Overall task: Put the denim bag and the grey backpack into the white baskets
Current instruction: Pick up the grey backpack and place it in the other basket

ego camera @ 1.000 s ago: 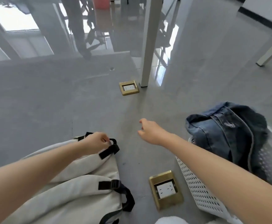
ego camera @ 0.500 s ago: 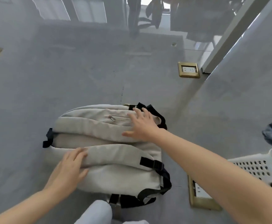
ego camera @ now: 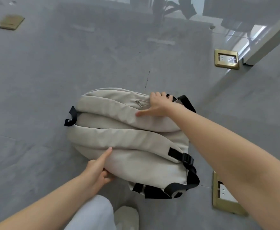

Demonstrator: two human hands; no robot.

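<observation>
The pale grey backpack [ego camera: 129, 138] lies straps-up on the grey floor in the middle of the view, its black webbing at the right end. My left hand [ego camera: 99, 170] grips its near edge, fingers curled under the fabric and the forefinger stretched out on top. My right hand [ego camera: 159, 103] holds the far top edge beside the black carry handle, thumb pressed on a padded strap. The denim bag and the white baskets are out of view.
Brass floor sockets sit at the far right [ego camera: 226, 58] and near right [ego camera: 225, 195], with a closed brass plate [ego camera: 11, 22] at the far left. A white table leg [ego camera: 268, 39] slants at the top right. My knee [ego camera: 92, 213] and shoe [ego camera: 126, 216] are just below the backpack.
My view swung left, so the denim bag and white basket left the frame. Both hands went from resting flat on the backpack to gripping its near and far edges.
</observation>
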